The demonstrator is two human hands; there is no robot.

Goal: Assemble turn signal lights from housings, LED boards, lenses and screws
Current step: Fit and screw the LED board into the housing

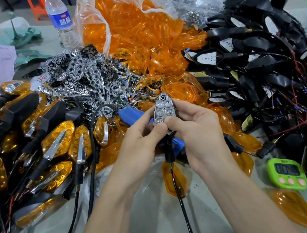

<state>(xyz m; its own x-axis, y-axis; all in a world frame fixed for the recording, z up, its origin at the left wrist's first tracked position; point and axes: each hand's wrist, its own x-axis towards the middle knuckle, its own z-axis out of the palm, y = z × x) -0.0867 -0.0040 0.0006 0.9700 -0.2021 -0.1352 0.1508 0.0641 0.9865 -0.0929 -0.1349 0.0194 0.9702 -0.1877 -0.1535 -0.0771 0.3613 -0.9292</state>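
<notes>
Both hands hold one turn signal light at the centre of the view. Its chrome reflector (163, 109) with round cups faces up, seated in a black housing whose stem and wire (176, 178) hang down. My left hand (142, 139) pinches the lower left edge of the reflector. My right hand (196, 129) curls round the right side, thumb pressing on the reflector. Behind the hands lies a blue electric screwdriver (130, 115), partly hidden.
Finished amber lights (35, 137) pile up at the left. Loose chrome reflectors (80, 76) lie behind, an open bag of amber lenses (133, 27) at centre back, black wired housings (263, 68) at the right. A green timer (287, 174) and a water bottle (60, 19) also stand here.
</notes>
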